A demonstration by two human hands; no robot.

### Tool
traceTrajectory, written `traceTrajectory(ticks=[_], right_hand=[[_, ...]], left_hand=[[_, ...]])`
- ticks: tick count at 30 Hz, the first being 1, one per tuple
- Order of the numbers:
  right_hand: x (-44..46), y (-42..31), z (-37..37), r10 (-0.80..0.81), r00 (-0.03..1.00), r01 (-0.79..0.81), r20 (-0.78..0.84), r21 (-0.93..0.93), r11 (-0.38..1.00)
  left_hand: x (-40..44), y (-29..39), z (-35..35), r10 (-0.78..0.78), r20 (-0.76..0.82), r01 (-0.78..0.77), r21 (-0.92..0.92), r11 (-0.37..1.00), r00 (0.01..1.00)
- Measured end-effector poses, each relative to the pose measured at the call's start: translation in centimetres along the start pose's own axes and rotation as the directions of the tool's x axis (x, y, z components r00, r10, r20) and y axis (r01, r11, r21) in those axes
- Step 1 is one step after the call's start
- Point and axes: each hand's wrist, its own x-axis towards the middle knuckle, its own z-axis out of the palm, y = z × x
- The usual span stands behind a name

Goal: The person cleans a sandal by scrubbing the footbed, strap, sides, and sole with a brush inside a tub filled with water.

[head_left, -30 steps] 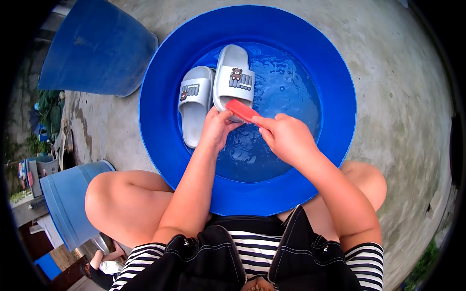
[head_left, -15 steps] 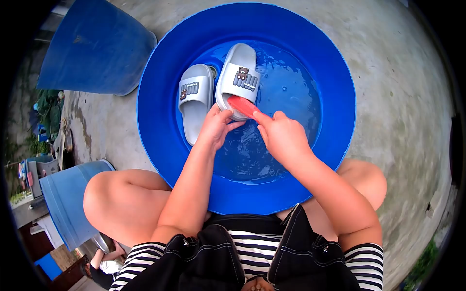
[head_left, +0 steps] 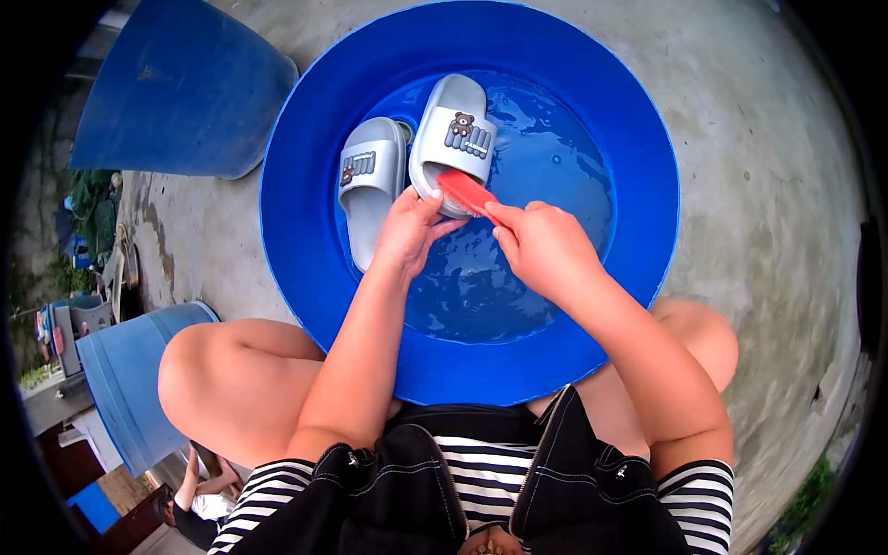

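A grey slide sandal with a bear on its white strap is held tilted over the water by my left hand, which grips its heel end. My right hand is closed round the handle of a red brush. The brush head lies on the sandal's footbed, just below the strap, with its bristles mostly hidden. A matching slide sandal rests to the left in the large blue tub. Shallow water covers the tub's bottom.
A big blue barrel lies at the upper left, and a lighter blue bucket stands at the lower left. Another person is partly visible at the bottom left. Concrete floor surrounds the tub.
The brush has shifted slightly up and left along the footbed, and my right hand has moved a little right at the handle. The held sandal sits slightly higher in view.
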Motion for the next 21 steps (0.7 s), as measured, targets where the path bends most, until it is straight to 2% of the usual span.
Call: traceTrajectory(ticks=[1,2,4,5,9,12,14,15,17,21], right_hand=[[-0.1,-0.1,0.3,-0.009,1.000,0.010,0.016,-0.085,0.996],[-0.3,-0.4,0.6,-0.006,1.000,0.008,0.016,-0.084,0.996],[-0.9,-0.9,1.7,-0.040,0.998,0.059,0.058,-0.369,0.928],[-1.1,-0.7,2.4,-0.099,0.995,0.104,0.034,-0.437,0.893],[-0.9,-1.0,2.2,-0.126,0.992,0.119,0.017,-0.467,0.876],[-0.7,-1.0,2.6,-0.053,0.998,0.068,0.047,-0.434,0.898],[0.2,-0.8,3.0,0.082,0.996,-0.077,0.025,-0.145,0.986],[0.8,-0.6,2.9,0.081,0.996,-0.077,0.026,-0.145,0.986],[1.1,-0.1,1.8,0.103,0.993,-0.106,0.065,0.034,0.994],[0.5,-0.9,-0.7,0.086,0.989,-0.088,0.122,0.013,0.996]], left_hand=[[0.0,-0.3,0.4,0.002,-0.017,-0.001,0.013,1.000,1.000],[-0.1,-0.6,0.6,0.001,-0.035,0.000,0.027,1.000,0.999],[0.0,-0.8,0.6,-0.016,-0.043,0.017,0.034,0.999,0.999],[0.1,-0.9,0.5,0.000,-0.029,0.001,0.030,1.000,1.000],[-0.1,-0.7,0.8,0.005,-0.012,-0.005,-0.027,1.000,1.000],[-0.1,-0.7,1.1,0.018,-0.014,-0.018,-0.004,1.000,1.000],[0.1,-1.3,1.1,0.011,-0.001,-0.011,0.007,1.000,1.000],[0.2,-1.4,1.0,0.006,0.012,-0.006,0.021,1.000,1.000],[0.2,-1.3,0.9,0.010,0.011,-0.010,0.023,1.000,1.000],[-0.1,-0.4,0.6,0.018,0.014,-0.018,0.008,1.000,1.000]])
